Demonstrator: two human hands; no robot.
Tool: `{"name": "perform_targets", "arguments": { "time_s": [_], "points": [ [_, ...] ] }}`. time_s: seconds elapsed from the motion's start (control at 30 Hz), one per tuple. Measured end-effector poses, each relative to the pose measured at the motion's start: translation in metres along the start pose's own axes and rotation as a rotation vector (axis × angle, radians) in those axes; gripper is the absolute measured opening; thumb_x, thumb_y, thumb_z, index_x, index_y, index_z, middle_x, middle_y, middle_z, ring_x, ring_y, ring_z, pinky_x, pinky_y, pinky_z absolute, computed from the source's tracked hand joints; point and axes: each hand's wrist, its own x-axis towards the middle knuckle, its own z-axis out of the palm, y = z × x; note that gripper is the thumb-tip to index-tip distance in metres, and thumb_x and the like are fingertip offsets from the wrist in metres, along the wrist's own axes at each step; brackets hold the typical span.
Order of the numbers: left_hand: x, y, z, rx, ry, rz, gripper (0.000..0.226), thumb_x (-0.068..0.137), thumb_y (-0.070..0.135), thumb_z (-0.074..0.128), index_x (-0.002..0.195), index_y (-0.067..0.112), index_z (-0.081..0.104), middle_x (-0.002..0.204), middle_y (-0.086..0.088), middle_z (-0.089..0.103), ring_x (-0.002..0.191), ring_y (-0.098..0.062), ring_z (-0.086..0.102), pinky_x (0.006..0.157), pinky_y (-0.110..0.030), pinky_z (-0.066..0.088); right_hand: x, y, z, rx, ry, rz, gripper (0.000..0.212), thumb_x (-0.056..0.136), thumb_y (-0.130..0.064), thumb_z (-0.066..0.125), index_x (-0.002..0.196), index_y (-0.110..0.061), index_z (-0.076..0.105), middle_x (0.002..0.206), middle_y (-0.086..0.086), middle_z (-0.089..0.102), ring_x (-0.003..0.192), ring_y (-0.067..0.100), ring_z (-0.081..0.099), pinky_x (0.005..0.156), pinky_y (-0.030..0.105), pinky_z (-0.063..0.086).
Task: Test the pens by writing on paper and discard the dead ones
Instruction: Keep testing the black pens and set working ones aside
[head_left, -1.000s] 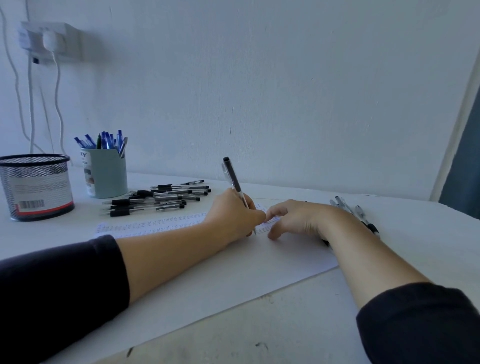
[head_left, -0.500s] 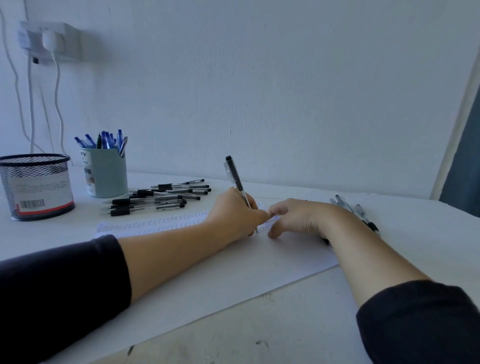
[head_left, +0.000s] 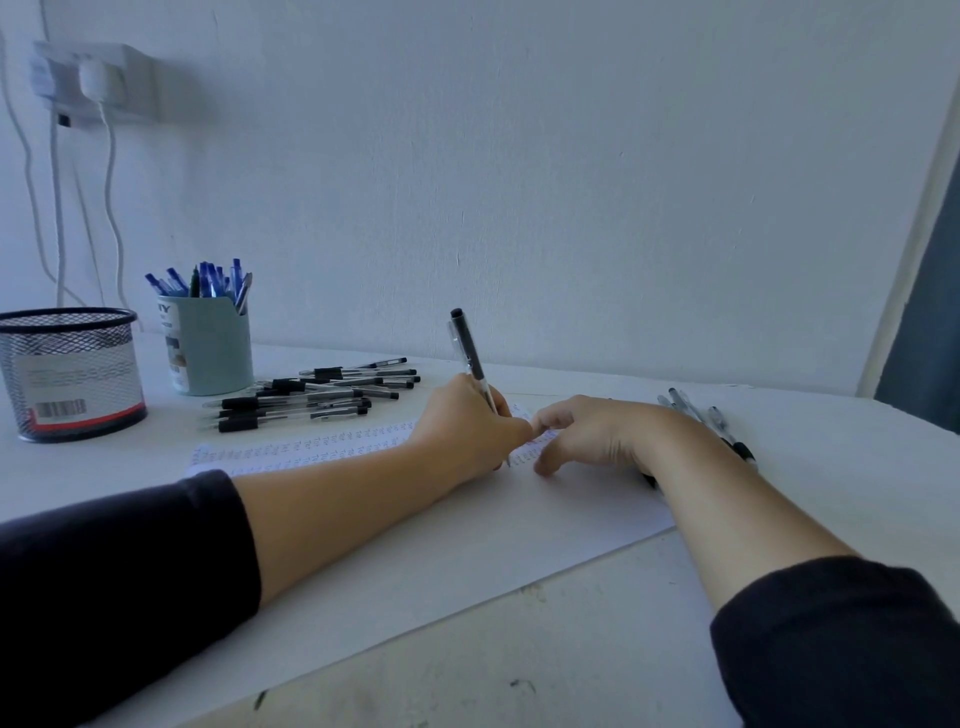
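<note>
My left hand grips a clear pen with a black cap end, held upright with its tip down on the white paper. Rows of small written marks run across the paper's far edge. My right hand rests on the paper just right of the pen tip, fingers loosely curled, holding nothing. A pile of several black-grip pens lies beyond the paper on the left. A few more pens lie behind my right wrist.
A teal cup full of blue pens stands at the back left. Beside it, further left, stands a black mesh basket. A wall socket with a plugged charger and hanging cables is above them. The white table meets the wall.
The pen top has shifted slightly as my left hand writes. My right hand has barely moved.
</note>
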Motion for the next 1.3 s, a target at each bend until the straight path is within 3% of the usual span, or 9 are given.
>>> {"name": "perform_targets", "arguments": {
  "time_s": [0.13, 0.23, 0.33, 0.47, 0.57, 0.7, 0.93, 1.3],
  "points": [
    [0.003, -0.002, -0.001, -0.063, 0.012, -0.032, 0.015, 0.076, 0.012, 0.059, 0.062, 0.01, 0.058, 0.048, -0.001, 0.056, 0.031, -0.005, 0.04, 0.034, -0.013, 0.028, -0.002, -0.002, 0.0, 0.007, 0.003, 0.007, 0.033, 0.084, -0.017, 0.066, 0.114, -0.03, 0.061, 0.13, -0.004, 0.051, 0.114, 0.014, 0.046, 0.087, 0.024, 0.029],
    [0.007, -0.003, -0.01, -0.395, 0.031, -0.127, 0.025, 0.081, 0.014, 0.051, 0.057, 0.009, 0.051, 0.046, -0.006, 0.055, 0.039, -0.014, 0.036, 0.041, -0.019, 0.025, -0.006, -0.002, -0.001, 0.007, 0.009, 0.031, 0.04, 0.085, -0.018, 0.066, 0.122, -0.03, 0.06, 0.136, -0.004, 0.047, 0.121, 0.013, 0.043, 0.09, 0.024, 0.028],
    [0.01, -0.003, -0.021, -0.551, 0.046, -0.191, 0.035, 0.092, 0.028, 0.041, 0.063, 0.01, 0.05, 0.054, -0.007, 0.057, 0.047, -0.016, 0.037, 0.047, -0.024, 0.027, -0.008, -0.005, -0.002, -0.004, 0.004, 0.035, 0.042, 0.084, -0.019, 0.066, 0.124, -0.031, 0.06, 0.138, -0.005, 0.047, 0.116, 0.013, 0.043, 0.092, 0.024, 0.03],
    [0.015, -0.003, -0.027, -0.545, 0.136, -0.191, 0.025, 0.09, 0.018, 0.04, 0.071, 0.008, 0.054, 0.075, -0.006, 0.056, 0.064, -0.018, 0.046, 0.057, -0.029, 0.042, -0.01, -0.006, -0.002, -0.014, 0.007, 0.037, 0.043, 0.084, -0.018, 0.066, 0.125, -0.031, 0.06, 0.138, -0.005, 0.046, 0.122, 0.016, 0.043, 0.093, 0.025, 0.033],
    [0.018, -0.004, -0.033, -0.59, 0.182, -0.146, 0.013, 0.093, 0.01, 0.04, 0.087, 0.009, 0.052, 0.07, -0.009, 0.055, 0.048, -0.017, 0.044, 0.044, -0.024, 0.038, -0.009, -0.005, -0.002, -0.025, 0.011, 0.039, 0.041, 0.083, -0.019, 0.067, 0.122, -0.033, 0.061, 0.139, -0.006, 0.046, 0.126, 0.016, 0.042, 0.101, 0.027, 0.032],
    [0.021, -0.005, -0.035, -0.628, 0.199, -0.12, 0.013, 0.1, 0.02, 0.037, 0.098, 0.01, 0.045, 0.054, -0.009, 0.054, 0.029, -0.014, 0.034, 0.033, -0.018, 0.025, -0.008, -0.004, -0.002, -0.036, 0.01, 0.034, 0.042, 0.084, -0.02, 0.068, 0.122, -0.033, 0.06, 0.141, -0.007, 0.045, 0.129, 0.015, 0.04, 0.102, 0.027, 0.03],
    [0.017, -0.008, -0.032, -0.596, 0.18, -0.115, 0.019, 0.1, 0.02, 0.037, 0.09, 0.009, 0.049, 0.052, -0.007, 0.052, 0.029, -0.015, 0.033, 0.036, -0.019, 0.023, -0.005, -0.002, -0.001, -0.05, 0.029, 0.043, 0.04, 0.081, -0.023, 0.069, 0.118, -0.038, 0.061, 0.138, -0.007, 0.046, 0.128, 0.016, 0.041, 0.106, 0.029, 0.031],
    [0.017, -0.01, -0.031, -0.608, 0.233, -0.146, 0.023, 0.098, 0.019, 0.038, 0.078, 0.011, 0.047, 0.053, -0.005, 0.046, 0.035, -0.015, 0.034, 0.038, -0.019, 0.024, -0.006, -0.006, 0.0, -0.052, 0.038, 0.038, 0.041, 0.082, -0.019, 0.069, 0.119, -0.033, 0.062, 0.137, -0.004, 0.047, 0.126, 0.016, 0.044, 0.098, 0.026, 0.033]
  ]
}}
